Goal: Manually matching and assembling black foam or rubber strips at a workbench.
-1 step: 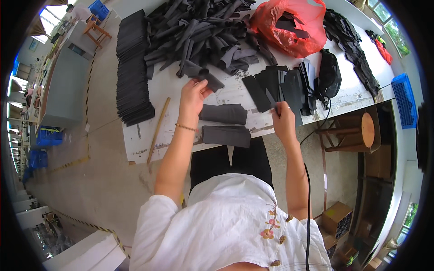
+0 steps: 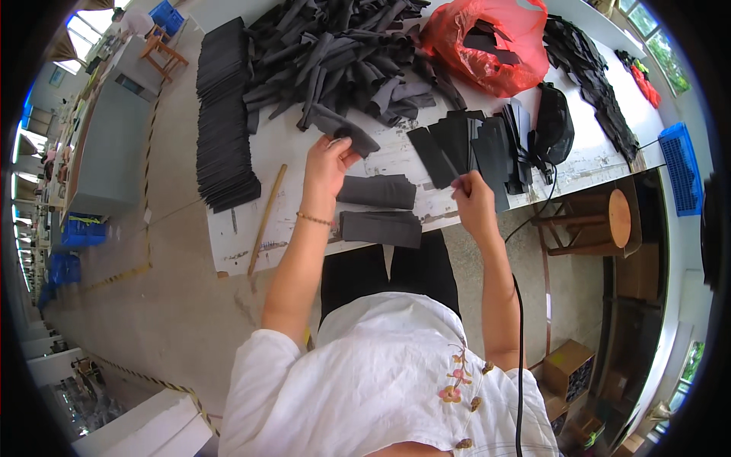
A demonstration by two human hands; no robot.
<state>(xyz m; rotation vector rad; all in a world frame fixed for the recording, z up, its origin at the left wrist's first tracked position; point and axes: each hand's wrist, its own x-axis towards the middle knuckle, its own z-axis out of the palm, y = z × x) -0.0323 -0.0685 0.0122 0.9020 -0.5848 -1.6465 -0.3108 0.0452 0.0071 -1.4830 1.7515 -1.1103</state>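
Observation:
My left hand (image 2: 327, 164) pinches a dark grey fabric strip (image 2: 346, 131) between thumb and fingers, just in front of a large loose heap of similar strips (image 2: 335, 61). Closed in a grip, my right hand (image 2: 476, 199) has a thin grey pointed piece (image 2: 449, 161) sticking out of it; its kind cannot be made out. That hand is over the near edge of some fanned-out flat black strips (image 2: 457, 137). Between my hands, close to the table's front edge, lie two small stacks of dark grey strips, a farther stack (image 2: 378, 192) and a nearer stack (image 2: 381, 228).
A long, neat row of dark strips (image 2: 223, 114) runs along the table's left side, beside a wooden stick (image 2: 268, 217). A red plastic bag (image 2: 449, 38) and a black pouch-like item (image 2: 554, 126) are at the right. A wooden stool (image 2: 618, 218) stands beyond the front edge.
The strip in my left hand has unrolled and lies flatter. My right hand has shifted slightly to the left.

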